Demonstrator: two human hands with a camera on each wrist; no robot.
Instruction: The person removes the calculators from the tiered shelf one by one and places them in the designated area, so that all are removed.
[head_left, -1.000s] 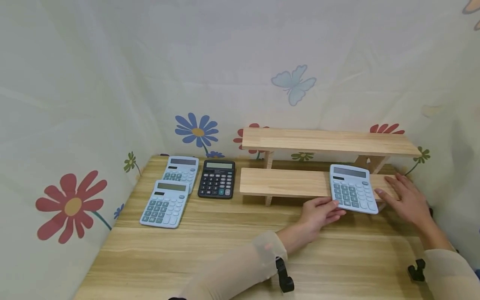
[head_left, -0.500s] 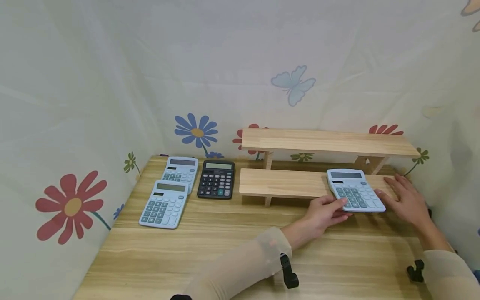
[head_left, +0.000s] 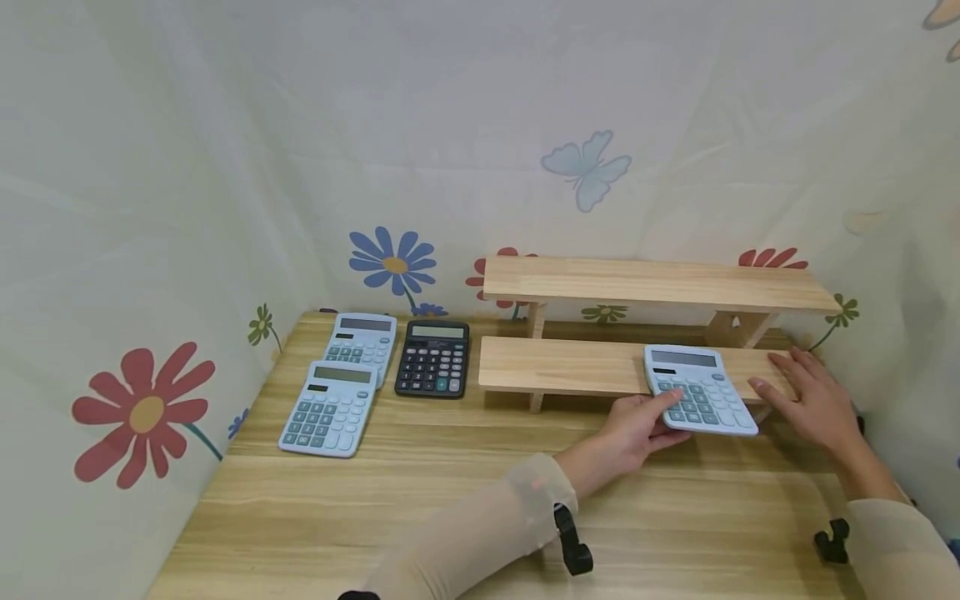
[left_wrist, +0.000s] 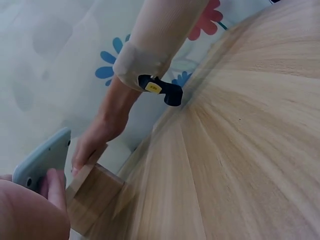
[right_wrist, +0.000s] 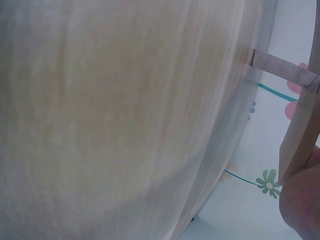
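Note:
My left hand (head_left: 630, 429) pinches a light blue calculator (head_left: 708, 400) at its lower left edge, thumb on the keys and fingers underneath. The calculator is tilted, overlapping the right part of the lower wooden shelf board (head_left: 562, 364) in the head view. From the left wrist, the calculator's underside (left_wrist: 47, 157) shows with fingertips against it, above the level of the table. My right hand (head_left: 813, 400) rests on the right end of that lower board, fingers extended over its top. Part of the right thumb shows beside the board's end (right_wrist: 299, 142) in the right wrist view.
At the table's left lie two more light blue calculators, the front one (head_left: 330, 410) overlapping the rear one (head_left: 365, 337). Beside them is a black calculator (head_left: 432, 360). An upper shelf board (head_left: 652, 282) runs behind the lower one, against a flowered cloth (head_left: 465, 125).
The held calculator tipped flatter and moved right, then came back left and slightly toward me, with the left thumb now further over its keys. The right hand stays on the shelf board.

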